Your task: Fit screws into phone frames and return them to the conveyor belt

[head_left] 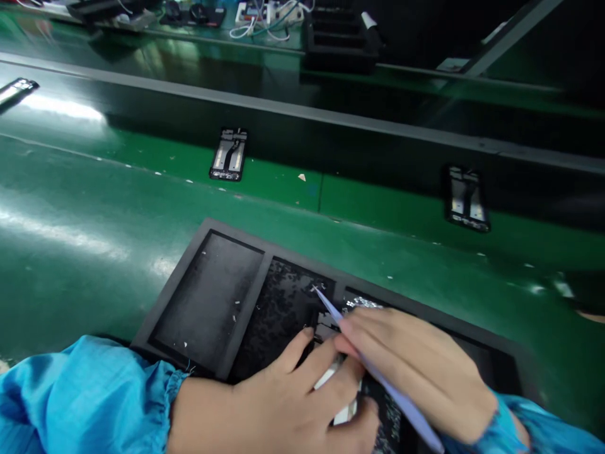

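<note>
At my far left a phone-like panel [19, 91] lies on the green bench [89, 189], cut off by the edge of my view. Nearer me is my blue left sleeve [104, 397], and beside it the left compartment [208, 296] of a dark tray [250, 309], with a few pale scraps in it. Beyond the tray, a second panel [229, 154] lies apart on the bench.

My left hand [283, 403] curls over a phone-like unit [326, 325], fingers bent around it; it sits over the tray, mostly hidden under my fingers. A slim purple tool [397, 398] slants across, its point in the middle compartment [278, 296], close to some tiny pale bits. I cannot tell whether the point grips one of them. My right hand [416, 366] is closed on the tool, its fingertips pinching low near the point.

I judge the step in hand to be fine work with that point, the left hand steadying the unit. The next move seems to call for a light, exact touch and no shift of the unit. Shiny bits [362, 302] lie just beyond my right fingers; at far right rests another panel [467, 198].
</note>
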Demonstrator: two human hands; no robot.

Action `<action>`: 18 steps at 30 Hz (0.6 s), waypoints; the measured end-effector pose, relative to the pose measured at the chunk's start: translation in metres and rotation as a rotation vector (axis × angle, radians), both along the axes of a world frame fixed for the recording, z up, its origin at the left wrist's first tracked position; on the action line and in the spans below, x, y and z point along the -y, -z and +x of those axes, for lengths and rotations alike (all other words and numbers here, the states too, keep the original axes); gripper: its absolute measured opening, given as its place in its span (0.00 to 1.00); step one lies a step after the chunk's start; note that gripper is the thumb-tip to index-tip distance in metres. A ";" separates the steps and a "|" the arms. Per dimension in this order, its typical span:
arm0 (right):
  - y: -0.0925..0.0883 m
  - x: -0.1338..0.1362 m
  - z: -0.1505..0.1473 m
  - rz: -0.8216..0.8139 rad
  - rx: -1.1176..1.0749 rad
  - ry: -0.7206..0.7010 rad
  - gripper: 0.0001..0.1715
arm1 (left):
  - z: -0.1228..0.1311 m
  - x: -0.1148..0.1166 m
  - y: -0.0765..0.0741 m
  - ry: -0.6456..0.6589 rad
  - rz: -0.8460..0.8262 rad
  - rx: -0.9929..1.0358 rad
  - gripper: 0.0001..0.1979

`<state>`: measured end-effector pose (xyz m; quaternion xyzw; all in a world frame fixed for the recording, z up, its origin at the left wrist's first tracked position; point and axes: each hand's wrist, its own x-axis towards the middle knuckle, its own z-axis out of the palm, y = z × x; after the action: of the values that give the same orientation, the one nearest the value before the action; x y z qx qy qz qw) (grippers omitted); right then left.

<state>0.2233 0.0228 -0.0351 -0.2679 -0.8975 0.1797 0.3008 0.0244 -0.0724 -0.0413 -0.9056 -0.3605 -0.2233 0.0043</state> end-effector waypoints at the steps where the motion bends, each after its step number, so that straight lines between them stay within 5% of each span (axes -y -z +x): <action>1: -0.001 0.007 0.004 0.053 0.006 -0.039 0.17 | -0.001 0.001 -0.001 -0.025 -0.009 0.058 0.08; 4: -0.004 0.024 0.011 0.244 0.045 -0.111 0.17 | -0.004 0.000 -0.013 -0.122 -0.192 0.368 0.12; 7: -0.011 0.027 0.010 0.361 0.109 -0.124 0.14 | -0.017 -0.023 -0.038 -0.287 -0.590 0.634 0.10; 12: -0.016 0.014 0.002 0.536 0.127 -0.253 0.08 | -0.049 -0.084 -0.077 -0.465 -1.152 0.489 0.09; 18: -0.004 0.009 -0.005 0.583 0.042 -0.233 0.09 | -0.041 -0.105 -0.050 -0.343 -1.271 0.304 0.12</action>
<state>0.2185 0.0140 -0.0310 -0.0696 -0.9419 -0.0574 0.3236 -0.0164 0.0327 0.0091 -0.6207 -0.5570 -0.0888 -0.5445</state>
